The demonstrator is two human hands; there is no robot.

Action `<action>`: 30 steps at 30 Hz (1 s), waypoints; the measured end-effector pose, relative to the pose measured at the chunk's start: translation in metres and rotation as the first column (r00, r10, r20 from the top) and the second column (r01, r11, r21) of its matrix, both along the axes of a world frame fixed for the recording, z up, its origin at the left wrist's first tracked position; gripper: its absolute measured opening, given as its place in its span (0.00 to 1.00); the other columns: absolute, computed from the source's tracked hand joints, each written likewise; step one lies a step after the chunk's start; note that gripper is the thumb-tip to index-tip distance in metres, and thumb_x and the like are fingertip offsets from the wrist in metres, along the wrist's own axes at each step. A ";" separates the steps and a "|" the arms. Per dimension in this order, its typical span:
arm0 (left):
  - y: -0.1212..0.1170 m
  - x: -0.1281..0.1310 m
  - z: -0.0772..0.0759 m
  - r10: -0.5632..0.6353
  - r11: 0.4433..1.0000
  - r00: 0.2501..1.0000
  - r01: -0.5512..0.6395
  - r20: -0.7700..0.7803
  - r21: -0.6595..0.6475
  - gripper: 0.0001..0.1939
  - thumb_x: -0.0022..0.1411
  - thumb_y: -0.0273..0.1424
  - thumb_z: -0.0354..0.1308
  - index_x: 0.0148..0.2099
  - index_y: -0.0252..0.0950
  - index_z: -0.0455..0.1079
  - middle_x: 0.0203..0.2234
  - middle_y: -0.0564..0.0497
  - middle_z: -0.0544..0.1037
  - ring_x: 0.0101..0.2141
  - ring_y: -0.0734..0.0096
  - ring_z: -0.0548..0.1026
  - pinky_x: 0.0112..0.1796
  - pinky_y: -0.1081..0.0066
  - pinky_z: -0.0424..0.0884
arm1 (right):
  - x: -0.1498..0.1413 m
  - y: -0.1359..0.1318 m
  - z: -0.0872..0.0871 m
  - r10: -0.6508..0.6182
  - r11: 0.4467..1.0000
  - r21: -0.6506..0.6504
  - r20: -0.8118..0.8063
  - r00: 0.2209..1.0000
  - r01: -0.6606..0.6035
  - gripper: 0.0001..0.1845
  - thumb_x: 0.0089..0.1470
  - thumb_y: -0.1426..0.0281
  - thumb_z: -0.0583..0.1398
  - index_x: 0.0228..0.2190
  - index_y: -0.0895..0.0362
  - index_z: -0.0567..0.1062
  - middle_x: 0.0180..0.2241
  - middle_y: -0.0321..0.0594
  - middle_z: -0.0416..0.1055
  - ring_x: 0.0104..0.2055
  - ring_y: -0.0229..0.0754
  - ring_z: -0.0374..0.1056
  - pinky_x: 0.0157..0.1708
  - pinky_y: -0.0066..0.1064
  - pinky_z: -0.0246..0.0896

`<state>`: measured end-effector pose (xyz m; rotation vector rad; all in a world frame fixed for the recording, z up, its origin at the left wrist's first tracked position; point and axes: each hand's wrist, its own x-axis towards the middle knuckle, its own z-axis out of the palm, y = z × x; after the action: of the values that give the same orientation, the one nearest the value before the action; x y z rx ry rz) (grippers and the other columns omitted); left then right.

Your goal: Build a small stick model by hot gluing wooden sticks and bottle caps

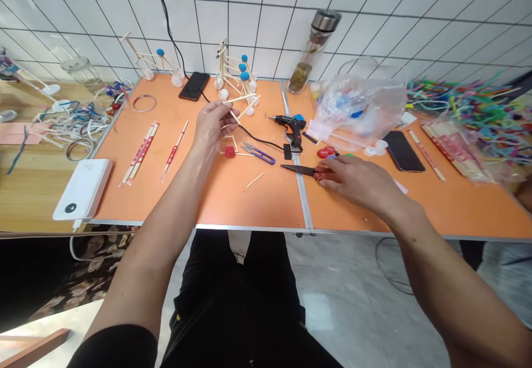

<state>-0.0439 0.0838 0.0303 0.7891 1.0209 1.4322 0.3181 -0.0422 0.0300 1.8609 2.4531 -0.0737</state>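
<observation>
Left grip is pinched shut on a thin wooden stick, pretty much. Right grip is curled over the red handles of some scissors, blades pointing left, near the bench's front edge. Glue gun sits just behind them.

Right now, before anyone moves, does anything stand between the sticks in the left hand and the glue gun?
Only the black cable, lying flat between the sticks in the left hand and the glue gun; nothing taller blocks the way.
</observation>
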 end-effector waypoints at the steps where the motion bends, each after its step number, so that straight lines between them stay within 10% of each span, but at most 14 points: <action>1: 0.002 0.001 -0.001 -0.001 1.000 1.000 0.001 0.017 -0.006 0.14 0.59 0.36 0.77 0.36 0.41 0.74 0.28 0.55 0.84 0.24 0.77 0.79 0.27 0.78 0.76 | 0.004 -0.003 -0.007 0.013 1.000 -0.005 0.055 0.998 -0.013 0.23 0.71 0.56 0.57 0.55 0.54 0.83 0.55 0.54 0.83 0.52 0.63 0.78 0.40 0.46 0.67; 8: 0.021 0.006 -0.005 -0.014 0.999 0.999 0.017 0.053 -0.051 0.17 0.55 0.39 0.80 0.35 0.42 0.74 0.28 0.55 0.84 0.25 0.74 0.81 0.30 0.74 0.79 | 0.018 -0.022 -0.036 0.092 0.958 0.256 0.137 0.986 -0.125 0.30 0.78 0.58 0.48 0.55 0.62 0.83 0.49 0.64 0.83 0.48 0.66 0.79 0.41 0.50 0.69; 11: 0.027 0.009 -0.003 -0.019 0.998 0.998 0.023 0.058 -0.062 0.16 0.55 0.38 0.79 0.35 0.41 0.75 0.28 0.55 0.84 0.24 0.75 0.80 0.30 0.74 0.78 | 0.017 -0.034 -0.033 -0.016 0.963 0.258 -0.232 0.973 0.077 0.26 0.76 0.55 0.51 0.52 0.57 0.83 0.47 0.62 0.83 0.46 0.64 0.80 0.38 0.50 0.70; 14: 0.029 0.012 0.001 -0.032 0.996 0.997 0.037 0.068 -0.084 0.13 0.57 0.37 0.77 0.36 0.41 0.75 0.28 0.54 0.84 0.23 0.76 0.79 0.29 0.75 0.78 | -0.003 -0.033 -0.021 -0.256 0.942 -0.086 -0.807 0.532 0.324 0.21 0.71 0.47 0.61 0.49 0.50 0.80 0.34 0.44 0.79 0.31 0.51 0.75 0.30 0.43 0.69; 16: 0.025 0.013 0.003 -0.038 0.997 0.996 0.044 0.079 -0.066 0.13 0.57 0.37 0.77 0.36 0.40 0.76 0.29 0.54 0.84 0.24 0.76 0.80 0.29 0.76 0.77 | -0.024 -0.021 -0.013 -0.388 0.910 -0.352 -0.908 0.155 0.219 0.25 0.60 0.44 0.71 0.45 0.50 0.80 0.32 0.38 0.76 0.28 0.45 0.71 0.26 0.37 0.66; 18: 0.019 0.014 0.004 -0.032 0.999 0.996 0.034 0.088 -0.029 0.13 0.57 0.37 0.76 0.36 0.40 0.76 0.29 0.54 0.84 0.24 0.77 0.79 0.28 0.77 0.76 | -0.046 0.000 -0.006 -0.407 0.901 -0.403 -0.913 -0.009 0.158 0.31 0.53 0.40 0.74 0.42 0.52 0.81 0.34 0.39 0.78 0.31 0.43 0.73 0.31 0.36 0.71; 26: -0.009 0.009 0.014 -0.021 0.999 0.999 0.020 0.033 0.045 0.11 0.58 0.34 0.74 0.38 0.40 0.75 0.28 0.56 0.82 0.25 0.77 0.78 0.26 0.78 0.76 | -0.108 0.071 0.002 -0.283 0.958 -0.284 -0.958 0.039 -0.031 0.32 0.58 0.40 0.72 0.48 0.54 0.82 0.44 0.48 0.88 0.26 0.36 0.66 0.21 0.29 0.51; 30: -0.015 0.009 0.022 0.007 0.997 1.000 -0.005 -0.025 0.076 0.09 0.63 0.33 0.72 0.36 0.40 0.74 0.28 0.56 0.81 0.25 0.77 0.77 0.26 0.78 0.76 | -0.124 0.078 -0.006 -0.263 0.956 -0.267 -0.964 0.046 -0.118 0.33 0.57 0.38 0.72 0.44 0.53 0.81 0.45 0.48 0.87 0.29 0.37 0.74 0.23 0.27 0.62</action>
<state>-0.0350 0.0689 0.0518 0.8618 0.9931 1.4769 0.1943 0.0361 0.0240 2.0345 2.5026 -2.4693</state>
